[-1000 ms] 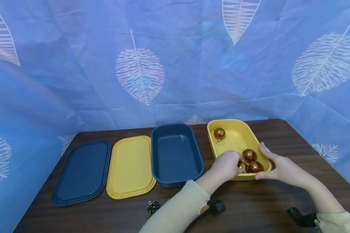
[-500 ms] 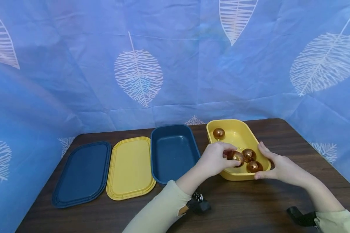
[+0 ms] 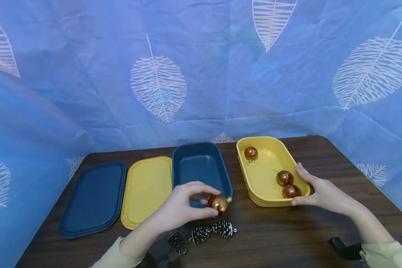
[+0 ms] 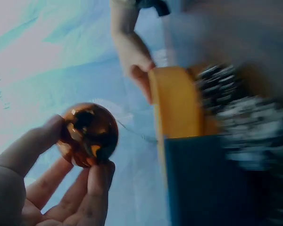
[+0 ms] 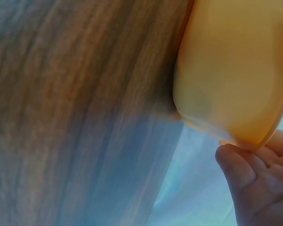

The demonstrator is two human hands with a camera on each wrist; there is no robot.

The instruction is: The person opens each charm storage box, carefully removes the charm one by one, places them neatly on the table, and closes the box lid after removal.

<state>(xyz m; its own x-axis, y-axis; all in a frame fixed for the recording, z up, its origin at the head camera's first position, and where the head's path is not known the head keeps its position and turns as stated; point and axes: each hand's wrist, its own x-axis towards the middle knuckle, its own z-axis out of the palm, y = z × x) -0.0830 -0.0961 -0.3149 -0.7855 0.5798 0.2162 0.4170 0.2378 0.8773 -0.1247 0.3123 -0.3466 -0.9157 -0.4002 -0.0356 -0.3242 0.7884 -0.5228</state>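
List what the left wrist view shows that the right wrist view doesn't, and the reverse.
Only left wrist: the left hand holding a ball, the blue box and blurred pine cones.
Only right wrist: clear wood grain on the table; the left wrist view has just a dark blur there.
Both: the yellow box, the right hand gripping it, and pale blue cloth.

Looks like a makeshift curtained-off tabletop booth; can't tell whether inside a home, lab or office. Going by blue leaf-print cloth [image 3: 207,74], hung with visible creases along far, left and right sides, close around a dark wood-grain table [image 3: 271,238]. Reads as a recording setup too, from black gear [image 3: 345,250] worn at the right sleeve [image 3: 385,255] cuff.
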